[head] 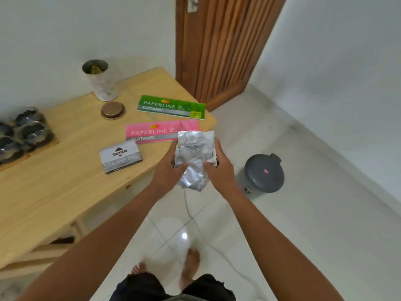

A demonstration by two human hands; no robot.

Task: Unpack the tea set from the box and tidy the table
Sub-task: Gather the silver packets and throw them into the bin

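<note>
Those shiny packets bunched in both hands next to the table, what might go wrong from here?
The silver packets are a loose bundle pinched between the left hand and right hand, held past the table edge, so one may slip to the tiled floor. The bin on the floor looks closed, so dropping them in likely needs a free hand or foot. A thin cord runs across the floor near the bare feet, a possible trip.

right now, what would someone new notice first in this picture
The crinkled silver foil wrapping in the middle of the view, held between the left hand and right hand out past the edge of the wooden table. Then the bright green booklet and pink booklet lying on the table's far end, and the grey lidded bin on the white floor to the right.
</note>
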